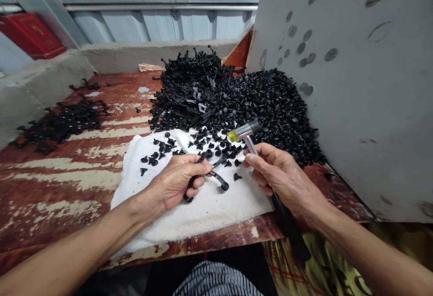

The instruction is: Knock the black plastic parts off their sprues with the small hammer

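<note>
My left hand (182, 174) grips a black plastic part with crossed arms and round ends (219, 179), held just above a white cloth (203, 210). The fingers cover its middle. A small mallet (245, 130) is in my right hand (274, 165), its fingers wrapped round the metal shaft. The mallet head has a yellow face on the left and a dark one on the right, and its black handle slants down below my wrist. Several small black caps with stems (154, 156) lie scattered on the cloth, around and behind my left hand.
Behind the cloth rises a heap of long black parts (189, 93), merging into a heap of small black caps (270, 106). A smaller black pile (67, 122) lies at left. A grey board (355, 88) stands along the right; a low concrete ledge (142, 52) borders the back.
</note>
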The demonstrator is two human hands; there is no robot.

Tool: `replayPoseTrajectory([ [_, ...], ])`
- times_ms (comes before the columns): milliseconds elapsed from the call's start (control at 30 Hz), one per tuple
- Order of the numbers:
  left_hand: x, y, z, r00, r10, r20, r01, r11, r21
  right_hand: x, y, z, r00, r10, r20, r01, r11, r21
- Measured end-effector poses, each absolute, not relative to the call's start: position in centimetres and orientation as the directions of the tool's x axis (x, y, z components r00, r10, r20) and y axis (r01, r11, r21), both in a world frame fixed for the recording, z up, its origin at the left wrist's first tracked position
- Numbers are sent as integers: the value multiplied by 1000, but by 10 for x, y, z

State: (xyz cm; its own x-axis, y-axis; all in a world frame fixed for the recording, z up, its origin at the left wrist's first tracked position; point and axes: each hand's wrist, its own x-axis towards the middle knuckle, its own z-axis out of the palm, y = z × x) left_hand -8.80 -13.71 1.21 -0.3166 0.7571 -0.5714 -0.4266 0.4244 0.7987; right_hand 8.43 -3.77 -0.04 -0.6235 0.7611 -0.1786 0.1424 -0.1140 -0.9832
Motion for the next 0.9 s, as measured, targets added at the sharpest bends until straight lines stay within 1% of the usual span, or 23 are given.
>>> replayPoseTrajectory([
  [100, -89, -130, 11, -345, 745, -571, -418, 423, 804, 98, -35, -5, -578, 784, -227, 130, -186, -974],
  [233, -90, -126, 8, -354, 748, -562, -416, 412, 811, 104, -33, -14, -584, 767, -266, 97, -259, -961],
  [367, -91, -127, 6, -343, 759, -553, -441, 390, 808, 105, -32, -17, -603, 758, -249, 59, -269, -961],
  [567, -93, -127, 6, -338, 749, -569, -449, 403, 797, 106, -31, -16, -598, 756, -267, 38, -306, -951],
  [900, -93, -127, 6, -338, 739, -583, -452, 416, 789, 105, -31, -17, -601, 750, -276, 40, -317, -948],
])
